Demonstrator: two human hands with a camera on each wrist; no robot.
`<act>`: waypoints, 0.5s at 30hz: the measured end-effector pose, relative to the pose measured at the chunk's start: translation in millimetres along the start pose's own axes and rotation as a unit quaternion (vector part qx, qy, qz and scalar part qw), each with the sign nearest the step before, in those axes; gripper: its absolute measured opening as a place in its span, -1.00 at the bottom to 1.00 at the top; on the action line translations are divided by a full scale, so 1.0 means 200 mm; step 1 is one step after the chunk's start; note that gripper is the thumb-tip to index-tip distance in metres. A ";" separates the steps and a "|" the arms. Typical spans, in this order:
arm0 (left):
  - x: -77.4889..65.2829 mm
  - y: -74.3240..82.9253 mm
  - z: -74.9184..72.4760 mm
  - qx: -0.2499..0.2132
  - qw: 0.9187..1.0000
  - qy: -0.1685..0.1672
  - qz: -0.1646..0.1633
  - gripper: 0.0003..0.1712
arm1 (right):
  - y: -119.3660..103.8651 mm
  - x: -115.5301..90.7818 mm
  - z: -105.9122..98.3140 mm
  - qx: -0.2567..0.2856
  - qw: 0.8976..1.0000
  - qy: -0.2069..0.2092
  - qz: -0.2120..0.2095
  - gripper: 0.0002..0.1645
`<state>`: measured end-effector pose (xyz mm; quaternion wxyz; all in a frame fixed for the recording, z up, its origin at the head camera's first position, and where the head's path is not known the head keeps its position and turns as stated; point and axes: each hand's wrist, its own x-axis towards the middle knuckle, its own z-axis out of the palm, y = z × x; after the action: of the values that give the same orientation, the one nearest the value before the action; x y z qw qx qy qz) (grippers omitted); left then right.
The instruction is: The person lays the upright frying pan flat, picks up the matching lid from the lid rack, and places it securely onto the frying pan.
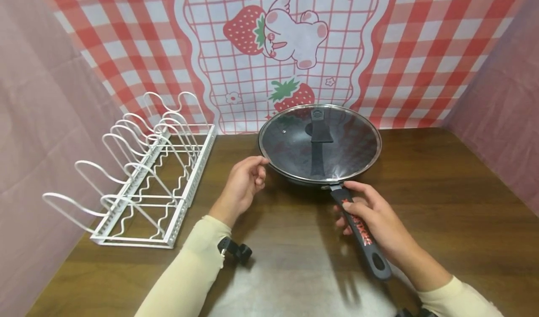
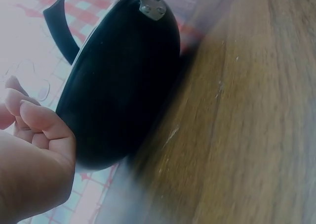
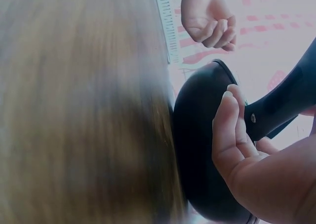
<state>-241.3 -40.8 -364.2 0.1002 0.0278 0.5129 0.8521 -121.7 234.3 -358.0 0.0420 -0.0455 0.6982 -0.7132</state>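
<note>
A dark frying pan [image 2: 123, 80] with a long black handle [image 1: 361, 235] bearing red lettering sits toward the back of the table, handle angled to the front right. Over it lies a glass lid [image 1: 278, 144] with a metal rim and a tall black knob [image 1: 321, 131]. My right hand [image 1: 375, 214] holds the handle near the pan, thumb on top and fingers beneath, index finger stretched toward the rim. My left hand [image 1: 246, 183] is by the rim's left front, fingers loosely curled, the index fingertip right at the edge and nothing in its grasp.
On the left of the wooden table [image 1: 269, 270] stands a white wire rack [image 1: 181, 214] with several upright loops. A red-and-white checked cloth with strawberries [image 1: 248, 29] hangs behind, and pink cloth [image 1: 501, 83] closes off both sides.
</note>
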 end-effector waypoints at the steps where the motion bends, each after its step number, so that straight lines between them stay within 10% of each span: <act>1: 0.00 0.00 0.00 0.000 1.000 0.002 0.000 -0.76 | 0.00 0.00 0.00 0.001 1.000 0.002 -0.001 -0.41; 15: 0.02 0.05 -0.09 0.025 0.999 0.020 -0.002 -0.78 | -0.02 0.00 -0.04 -0.039 0.998 0.013 0.038 -0.43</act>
<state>-248.6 -60.8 -363.8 0.0907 0.0126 0.5359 0.8393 -121.7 241.9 -353.3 0.0583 -0.0109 0.7270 -0.6840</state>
